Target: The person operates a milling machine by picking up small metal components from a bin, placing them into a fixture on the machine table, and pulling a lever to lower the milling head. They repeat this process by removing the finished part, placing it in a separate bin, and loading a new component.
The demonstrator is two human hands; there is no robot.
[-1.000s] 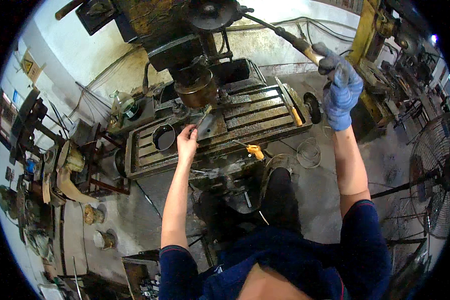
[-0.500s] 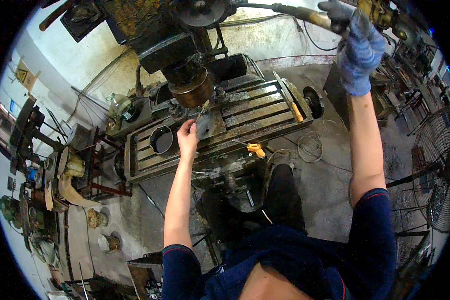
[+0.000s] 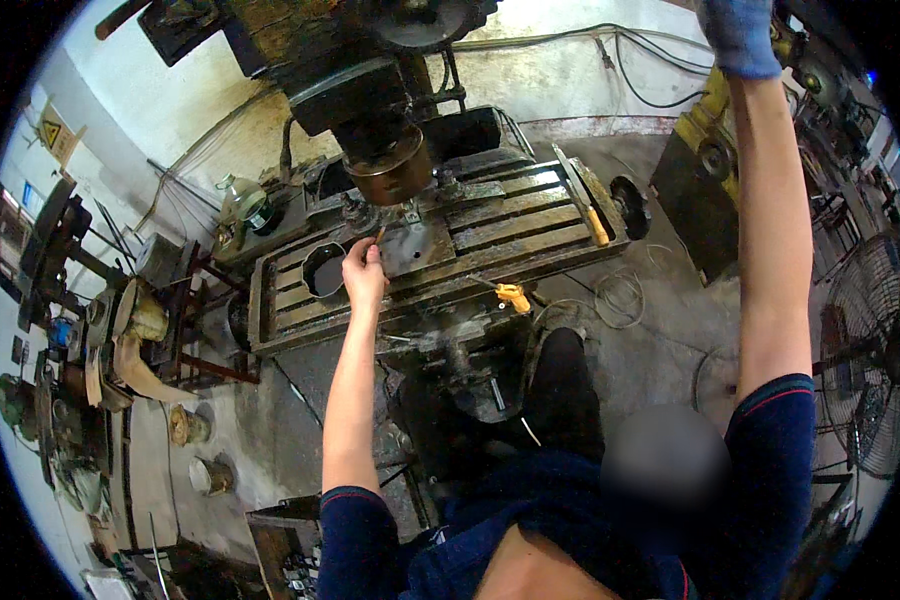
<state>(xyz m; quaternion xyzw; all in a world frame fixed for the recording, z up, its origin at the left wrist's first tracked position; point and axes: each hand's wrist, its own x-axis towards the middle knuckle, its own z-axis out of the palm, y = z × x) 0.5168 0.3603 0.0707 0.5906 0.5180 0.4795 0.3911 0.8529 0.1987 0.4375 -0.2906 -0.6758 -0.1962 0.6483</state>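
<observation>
My left hand [image 3: 365, 268] is closed around a slim brush [image 3: 381, 235], of which only a short piece shows past the fingers. Just left of it, a dark open tub [image 3: 322, 272] stands on the slotted machine table [image 3: 295, 322]. A flat metal plate [image 3: 432, 244] lies right of the hand, beneath the milling machine's round bronze-coloured spindle [image 3: 390, 178] and a small cutter [image 3: 411, 212]. My right hand [image 3: 738, 38], in a blue-grey glove, is raised at the upper right; the top edge cuts off its fingers.
A file [image 3: 582, 195] with a yellow handle rests on the table's right part. A yellow pistol-shaped tool [image 3: 513, 297] sits at the front edge. A bottle [image 3: 250, 208] stands behind left, a floor fan [image 3: 865, 360] at right, and a cable [image 3: 620, 300] coils on the floor.
My left hand has drawn the brush back from below the spindle, toward the tub. My right hand, earlier on a long lever handle, has risen mostly out of view; the handle no longer shows.
</observation>
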